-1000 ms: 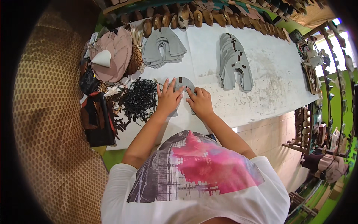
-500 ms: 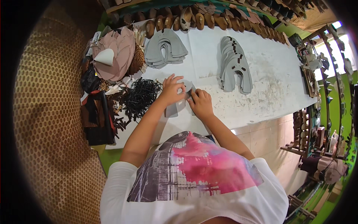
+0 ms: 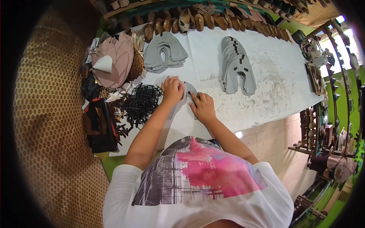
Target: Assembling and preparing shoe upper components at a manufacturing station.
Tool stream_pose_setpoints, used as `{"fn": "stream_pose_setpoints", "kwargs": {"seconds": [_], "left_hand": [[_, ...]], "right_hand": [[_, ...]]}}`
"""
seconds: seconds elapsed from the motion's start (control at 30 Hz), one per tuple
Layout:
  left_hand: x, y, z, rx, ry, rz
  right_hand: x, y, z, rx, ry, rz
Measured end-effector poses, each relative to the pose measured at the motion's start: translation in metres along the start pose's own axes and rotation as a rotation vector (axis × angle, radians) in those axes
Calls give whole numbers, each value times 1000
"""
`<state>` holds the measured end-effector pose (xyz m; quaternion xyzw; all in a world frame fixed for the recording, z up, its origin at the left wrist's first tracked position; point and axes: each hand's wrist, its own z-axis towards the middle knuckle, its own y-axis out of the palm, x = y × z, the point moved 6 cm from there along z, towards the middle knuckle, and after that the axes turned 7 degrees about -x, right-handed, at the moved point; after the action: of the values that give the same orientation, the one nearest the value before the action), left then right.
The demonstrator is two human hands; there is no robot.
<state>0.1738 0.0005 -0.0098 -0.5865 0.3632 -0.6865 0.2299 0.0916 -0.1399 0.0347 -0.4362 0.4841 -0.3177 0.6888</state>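
Note:
A grey U-shaped shoe upper [image 3: 191, 88] lies on the white-covered table in front of me, partly hidden beneath my hands. My left hand [image 3: 173, 90] rests at its left side, fingers curled and drawn together; whatever they may pinch is hidden. On the other side, my right hand [image 3: 204, 107] has its index finger stretched out to a small dark patch on the upper, with the thumb apart. Beyond my hands is a stack of grey uppers [image 3: 152, 56]. A second fanned stack of grey uppers [image 3: 229, 68], with small dark pieces on it, lies to the right.
Beside my left forearm lies a black tangled heap of strips [image 3: 143, 102]. Pinkish cut pieces [image 3: 123, 62] are piled behind it, and a black box [image 3: 104, 127] stands at the left edge. Brown shoe lasts [image 3: 209, 21] line the far edge. Racks [image 3: 334, 91] stand at the right.
My left hand has come down against the upper, its raised fingers now curled in. The right hand has shifted slightly down, with its index finger reaching out onto the upper.

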Motion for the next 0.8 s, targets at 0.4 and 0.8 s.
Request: {"fn": "stream_pose_setpoints", "kwargs": {"seconds": [0.4, 0.8], "left_hand": [[23, -17, 0, -150, -93, 240], [15, -12, 6, -222, -233, 218]], "right_hand": [[4, 0, -1, 1, 11, -38], [2, 0, 1, -5, 15, -38]]}}
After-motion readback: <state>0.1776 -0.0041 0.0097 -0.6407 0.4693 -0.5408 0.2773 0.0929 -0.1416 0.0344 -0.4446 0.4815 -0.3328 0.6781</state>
